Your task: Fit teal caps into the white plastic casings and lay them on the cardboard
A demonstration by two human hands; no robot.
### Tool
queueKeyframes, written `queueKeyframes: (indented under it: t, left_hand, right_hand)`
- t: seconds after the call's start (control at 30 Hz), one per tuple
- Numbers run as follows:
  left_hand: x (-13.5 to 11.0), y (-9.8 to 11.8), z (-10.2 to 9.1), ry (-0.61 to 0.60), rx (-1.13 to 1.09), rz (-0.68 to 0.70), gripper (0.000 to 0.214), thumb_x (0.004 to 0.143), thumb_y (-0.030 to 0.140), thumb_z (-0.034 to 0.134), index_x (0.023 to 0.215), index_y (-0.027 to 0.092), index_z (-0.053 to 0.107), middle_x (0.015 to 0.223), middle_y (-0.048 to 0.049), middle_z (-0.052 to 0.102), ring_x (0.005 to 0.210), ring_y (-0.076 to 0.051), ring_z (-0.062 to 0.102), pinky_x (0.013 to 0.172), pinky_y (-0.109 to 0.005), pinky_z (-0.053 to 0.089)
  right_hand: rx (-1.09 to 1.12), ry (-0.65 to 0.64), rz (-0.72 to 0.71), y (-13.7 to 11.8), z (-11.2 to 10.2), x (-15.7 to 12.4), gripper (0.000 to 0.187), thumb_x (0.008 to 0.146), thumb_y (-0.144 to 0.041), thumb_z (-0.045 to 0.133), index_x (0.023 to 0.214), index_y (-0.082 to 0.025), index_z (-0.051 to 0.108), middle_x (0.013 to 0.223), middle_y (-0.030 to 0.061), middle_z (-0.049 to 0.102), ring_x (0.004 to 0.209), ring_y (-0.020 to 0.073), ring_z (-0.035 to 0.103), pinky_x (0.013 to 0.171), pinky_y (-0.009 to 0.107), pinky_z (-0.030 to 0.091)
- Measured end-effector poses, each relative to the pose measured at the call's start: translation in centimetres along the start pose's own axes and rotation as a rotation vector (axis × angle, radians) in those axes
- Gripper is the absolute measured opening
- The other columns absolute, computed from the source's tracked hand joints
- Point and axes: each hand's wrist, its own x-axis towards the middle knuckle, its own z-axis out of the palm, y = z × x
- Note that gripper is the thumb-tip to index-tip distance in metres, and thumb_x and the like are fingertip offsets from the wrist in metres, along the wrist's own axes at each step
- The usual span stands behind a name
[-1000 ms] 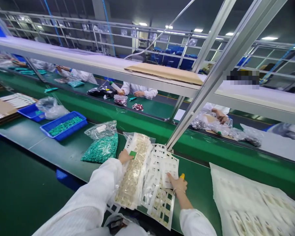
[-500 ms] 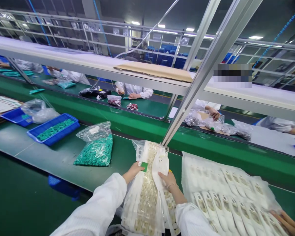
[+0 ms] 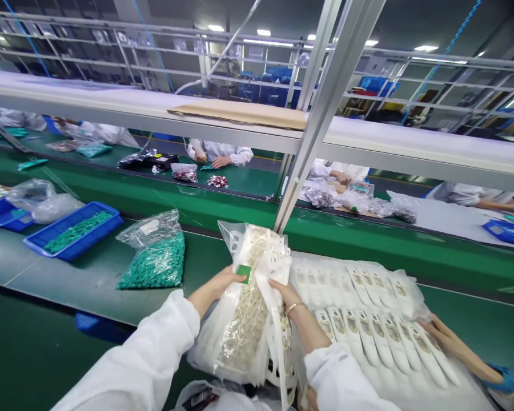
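Observation:
A clear plastic bag (image 3: 248,319) packed with flat white and beige parts stands tilted in front of me, between both my hands. My left hand (image 3: 220,283) is closed on its left edge, thumb beside a green label (image 3: 243,273). My right hand (image 3: 288,294) grips the bag's right side, where white perforated strips (image 3: 278,262) show; some of its fingers are hidden behind. Right of the bag, rows of white shoe-shaped parts (image 3: 381,337) lie on translucent sheeting. Another person's hand (image 3: 448,337) touches that sheeting's right edge.
On my left are a bag of teal pieces (image 3: 154,262) and a blue tray (image 3: 75,231) of teal pieces. A metal post (image 3: 312,131) rises just behind my bag. Past the green divider (image 3: 188,202), other people work at a bench holding small bags.
My view has turned to the right. The bag's lower end has come up and fanned out, with both hands still on it. The other person's forearm shows more at the right.

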Motion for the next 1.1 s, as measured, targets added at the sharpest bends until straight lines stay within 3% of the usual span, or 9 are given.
queueKeyframes:
  t: [0.2, 0.37, 0.53, 0.67, 0.87, 1.1]
  left_hand:
    - [-2.6, 7.5, 6.7, -0.132, 0.092, 0.046, 0.052, 0.051, 0.015, 0.073, 0.1, 0.012, 0.055, 0.083, -0.0079, 0.067, 0.076, -0.024, 0.064, 0.075, -0.038, 0.049]
    - [-3.0, 10.0, 13.5, -0.264, 0.173, 0.029, 0.055, 0.056, 0.015, 0.07, 0.108, 0.014, 0.053, 0.08, -0.0075, 0.068, 0.073, -0.026, 0.065, 0.069, -0.04, 0.051]
    - [-2.8, 9.4, 21.1, -0.386, 0.15, 0.016, 0.058, 0.056, 0.011, 0.069, 0.111, 0.013, 0.051, 0.085, -0.0083, 0.067, 0.078, -0.026, 0.064, 0.074, -0.043, 0.05]
    - [-2.7, 8.0, 25.5, -0.513, 0.111, -0.022, 0.056, 0.054, 0.009, 0.069, 0.107, 0.012, 0.051, 0.082, -0.0074, 0.067, 0.077, -0.026, 0.064, 0.074, -0.043, 0.05]
    - [-2.6, 6.0, 29.3, -0.59, 0.093, -0.088, 0.052, 0.054, 0.007, 0.067, 0.104, 0.013, 0.053, 0.074, -0.0054, 0.067, 0.073, -0.025, 0.064, 0.07, -0.041, 0.051]
    - [-1.2, 3.5, 32.2, -0.626, 0.045, -0.148, 0.054, 0.053, 0.004, 0.066, 0.105, 0.012, 0.053, 0.076, -0.0058, 0.067, 0.076, -0.026, 0.064, 0.078, -0.043, 0.048]
  right_hand:
    - [0.146, 0.05, -0.169, -7.2, -1.3, -4.1, 0.04, 0.053, -0.03, 0.073, 0.089, -0.016, 0.061, 0.095, 0.0071, 0.067, 0.088, 0.0227, 0.062, 0.08, 0.034, 0.051]
    - [0.193, 0.159, -0.328, -11.4, -5.7, -8.4, 0.043, 0.048, -0.028, 0.075, 0.087, -0.015, 0.063, 0.093, 0.0058, 0.067, 0.087, 0.0223, 0.062, 0.081, 0.034, 0.05]
    - [0.186, 0.297, -0.429, -13.3, -11.8, -13.5, 0.045, 0.05, -0.028, 0.075, 0.091, -0.015, 0.062, 0.091, 0.0043, 0.068, 0.085, 0.0214, 0.062, 0.081, 0.034, 0.049]
    - [0.182, 0.384, -0.448, -13.5, -15.6, -17.0, 0.045, 0.052, -0.03, 0.075, 0.092, -0.014, 0.062, 0.091, 0.0066, 0.067, 0.084, 0.0225, 0.062, 0.077, 0.033, 0.05]
    - [0.172, 0.476, -0.462, -12.9, -18.6, -20.2, 0.045, 0.054, -0.03, 0.074, 0.094, -0.014, 0.061, 0.094, 0.0079, 0.067, 0.084, 0.0229, 0.062, 0.073, 0.031, 0.051]
    - [0.138, 0.549, -0.425, -12.2, -21.9, -21.1, 0.042, 0.059, -0.028, 0.07, 0.097, -0.013, 0.059, 0.098, 0.0094, 0.065, 0.083, 0.0211, 0.062, 0.073, 0.03, 0.049]
